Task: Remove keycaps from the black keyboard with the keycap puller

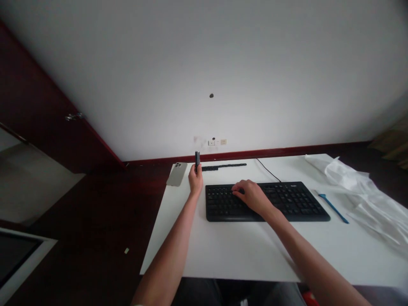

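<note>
My left hand (195, 179) is closed around a slim dark object (197, 160) held upright above the table's far left part; its kind is not clear. Over the left half of a black keyboard (296, 204), my right hand (250, 194) has its thumb and fingers curled together at the upper rows of keys. Whatever sits between those fingertips is hidden. Behind the keyboard lie rows of small black pieces (231, 165) that look like keycaps, partly beside my left hand.
A phone (177, 175) lies face down at the white table's (242, 255) far left corner. Right of the keyboard are a blue stick-like tool (333, 208) and crumpled white plastic sheeting (353, 182). A black cable (268, 170) runs off the back edge.
</note>
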A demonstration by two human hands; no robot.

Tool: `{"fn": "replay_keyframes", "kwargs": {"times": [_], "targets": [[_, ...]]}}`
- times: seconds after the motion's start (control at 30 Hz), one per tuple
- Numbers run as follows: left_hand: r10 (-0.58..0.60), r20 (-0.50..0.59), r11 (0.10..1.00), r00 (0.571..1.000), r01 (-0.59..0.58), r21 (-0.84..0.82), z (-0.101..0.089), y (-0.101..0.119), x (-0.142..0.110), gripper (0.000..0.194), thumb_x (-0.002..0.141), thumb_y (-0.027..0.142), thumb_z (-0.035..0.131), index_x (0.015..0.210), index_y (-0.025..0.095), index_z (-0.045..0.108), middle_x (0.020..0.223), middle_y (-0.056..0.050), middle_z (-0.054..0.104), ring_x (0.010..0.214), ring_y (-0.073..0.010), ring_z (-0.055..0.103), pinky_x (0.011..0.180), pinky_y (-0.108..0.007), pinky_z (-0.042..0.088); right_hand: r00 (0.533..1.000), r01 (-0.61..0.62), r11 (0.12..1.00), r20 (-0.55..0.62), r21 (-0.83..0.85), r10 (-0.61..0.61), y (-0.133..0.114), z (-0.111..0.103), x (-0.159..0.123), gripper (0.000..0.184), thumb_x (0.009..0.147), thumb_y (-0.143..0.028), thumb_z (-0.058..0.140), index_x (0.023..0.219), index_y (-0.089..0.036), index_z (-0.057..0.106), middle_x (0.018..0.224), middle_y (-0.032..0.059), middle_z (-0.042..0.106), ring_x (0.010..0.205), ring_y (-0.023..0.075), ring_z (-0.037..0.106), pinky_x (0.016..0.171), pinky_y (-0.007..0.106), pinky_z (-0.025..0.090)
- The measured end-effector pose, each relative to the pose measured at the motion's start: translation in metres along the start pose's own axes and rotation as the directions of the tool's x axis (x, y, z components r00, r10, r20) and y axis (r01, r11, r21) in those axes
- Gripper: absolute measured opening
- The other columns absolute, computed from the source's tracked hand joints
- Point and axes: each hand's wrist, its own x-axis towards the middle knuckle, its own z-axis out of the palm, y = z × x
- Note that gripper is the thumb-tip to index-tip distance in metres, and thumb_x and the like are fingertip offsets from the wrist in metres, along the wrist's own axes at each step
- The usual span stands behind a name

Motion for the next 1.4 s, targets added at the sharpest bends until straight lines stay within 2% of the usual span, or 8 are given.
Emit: {"fn": "replay_keyframes", "kwargs": {"times": [0.2,0.3,0.4,0.5,0.57,0.73,1.03,1.4], "targets": [[0.099,0.074,0.993,0.992,-0.103,0.065,0.001,-0.011,-0.005,0.040,0.099,0.054,0.050,0.098,0.019,0.068,0.073,-0.002,0.059,0.065,-0.0167,0.052,0.063,-0.026,0.038,0.993,0.072,0.993,0.086,0.093,-0.080,0.001,-0.001,0.007,0.019,0.090,-0.013,0.060,0.091,-0.022,0.076,0.096,0.0044,0.076,0.088,0.0207,0.070,0.083,0.031,0.052],[0.083,0.066,0.994,0.994,-0.087,0.059,0.002,-0.010,-0.004,0.039,0.099,0.054,0.050,0.098,0.019,0.068,0.073,-0.002,0.059,0.065,-0.0169,0.053,0.063,-0.026,0.038,0.995,0.080,0.984,0.043,0.158,-0.088,0.007,-0.007,0.024,0.019,0.092,-0.017,0.059,0.091,-0.023,0.077,0.098,0.0038,0.077,0.086,0.0196,0.070,0.079,0.030,0.052],[0.066,0.042,0.996,0.997,-0.068,0.054,0.002,-0.011,-0.002,0.039,0.099,0.054,0.051,0.096,0.019,0.067,0.072,-0.001,0.059,0.065,-0.0168,0.053,0.064,-0.026,0.038,1.000,0.008,0.989,0.002,0.146,-0.008,0.023,-0.008,0.053,0.017,0.090,-0.021,0.062,0.091,-0.021,0.078,0.096,0.0046,0.079,0.086,0.0205,0.071,0.080,0.030,0.053],[0.073,0.031,0.995,0.997,-0.075,0.060,0.001,-0.011,-0.001,0.038,0.099,0.053,0.053,0.096,0.018,0.068,0.077,-0.003,0.062,0.069,-0.0175,0.055,0.067,-0.027,0.039,0.974,-0.127,0.984,0.204,0.123,0.100,0.044,-0.002,0.084,0.018,0.083,-0.012,0.063,0.082,-0.019,0.079,0.084,0.0035,0.080,0.082,0.0203,0.073,0.082,0.028,0.053],[0.068,0.029,0.996,0.997,-0.070,0.058,0.001,-0.011,-0.001,0.038,0.099,0.053,0.053,0.097,0.018,0.068,0.079,-0.003,0.064,0.071,-0.0178,0.056,0.068,-0.027,0.040,0.961,-0.141,0.982,0.258,0.127,0.105,0.056,0.003,0.099,0.017,0.080,-0.012,0.065,0.079,-0.020,0.080,0.080,0.0021,0.080,0.082,0.0203,0.074,0.083,0.028,0.053],[0.046,0.036,0.998,0.998,-0.047,0.040,0.000,-0.010,-0.002,0.039,0.099,0.055,0.052,0.098,0.019,0.069,0.074,-0.002,0.060,0.067,-0.0170,0.054,0.065,-0.026,0.039,0.972,-0.142,0.981,0.206,0.130,0.113,0.066,0.007,0.103,0.021,0.083,-0.018,0.065,0.097,-0.020,0.081,0.088,0.0019,0.081,0.087,0.0192,0.074,0.082,0.026,0.053],[0.011,0.038,0.999,0.999,-0.013,0.050,0.000,-0.013,-0.001,0.042,0.098,0.058,0.051,0.097,0.019,0.068,0.071,-0.002,0.059,0.062,-0.0169,0.052,0.060,-0.026,0.037,0.954,-0.237,0.954,0.143,-0.181,0.264,0.043,0.000,0.074,0.011,0.079,-0.026,0.077,0.086,-0.019,0.082,0.086,0.0076,0.080,0.084,0.0240,0.074,0.076,0.029,0.051],[0.004,0.037,0.999,0.999,-0.005,0.039,-0.001,-0.011,-0.001,0.041,0.098,0.056,0.051,0.100,0.019,0.069,0.072,-0.002,0.060,0.065,-0.0182,0.055,0.061,-0.027,0.039,0.950,-0.259,0.933,0.109,-0.251,0.293,0.015,0.029,0.113,0.014,0.086,-0.028,0.075,0.092,-0.019,0.084,0.094,0.0116,0.081,0.095,0.0268,0.074,0.083,0.029,0.051]]}}
